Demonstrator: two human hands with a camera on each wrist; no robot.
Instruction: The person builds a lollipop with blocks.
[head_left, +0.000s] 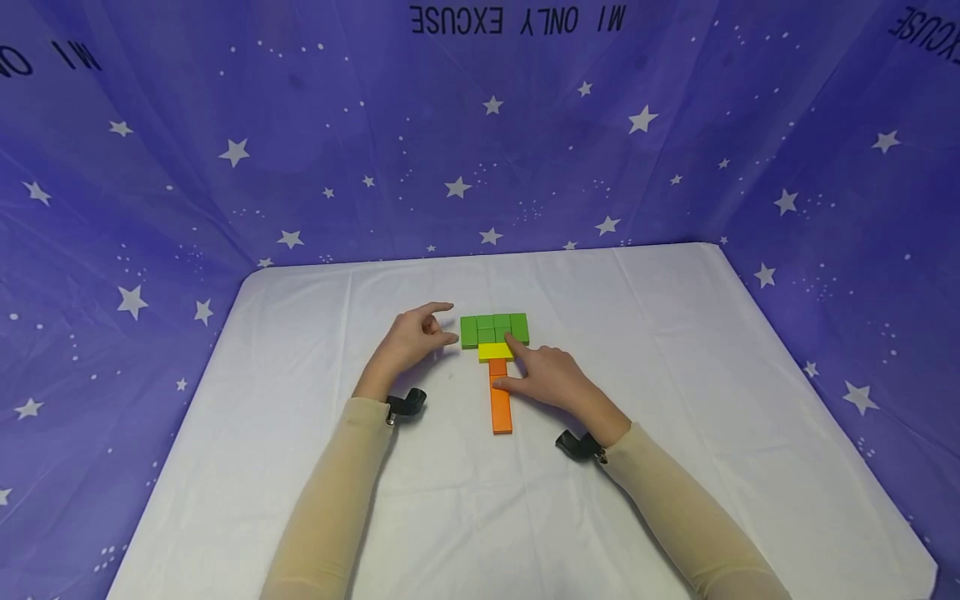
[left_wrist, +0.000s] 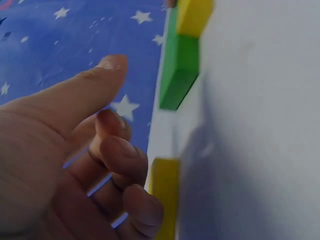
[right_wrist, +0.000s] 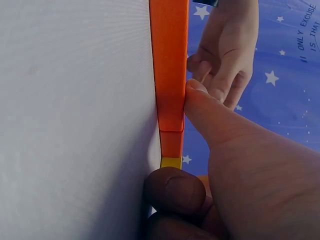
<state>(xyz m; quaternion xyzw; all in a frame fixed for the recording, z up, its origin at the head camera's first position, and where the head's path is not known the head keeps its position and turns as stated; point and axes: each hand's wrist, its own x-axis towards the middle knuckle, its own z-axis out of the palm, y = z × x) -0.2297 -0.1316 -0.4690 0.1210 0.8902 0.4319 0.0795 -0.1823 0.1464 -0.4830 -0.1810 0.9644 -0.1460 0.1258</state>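
Note:
Flat green blocks (head_left: 485, 322) lie side by side in a row on the white-covered table. Against their near side is a yellow block (head_left: 491, 352), followed by a small orange block (head_left: 497, 367) and a long orange block (head_left: 501, 412), so that the whole makes a T. My right hand (head_left: 553, 377) rests on it, index finger on the green part and thumb on the long orange block. Left of the green row, my left hand (head_left: 411, 340) stands with thumb and index spread apart. In the left wrist view its lower fingertips overlap another yellow block (left_wrist: 166, 195), hidden in the head view.
The white cloth (head_left: 660, 333) spreads around the blocks to the table's rounded edges. A purple star-patterned curtain (head_left: 420, 142) rises behind and on both sides. Each wrist carries a small black camera mount (head_left: 407, 403).

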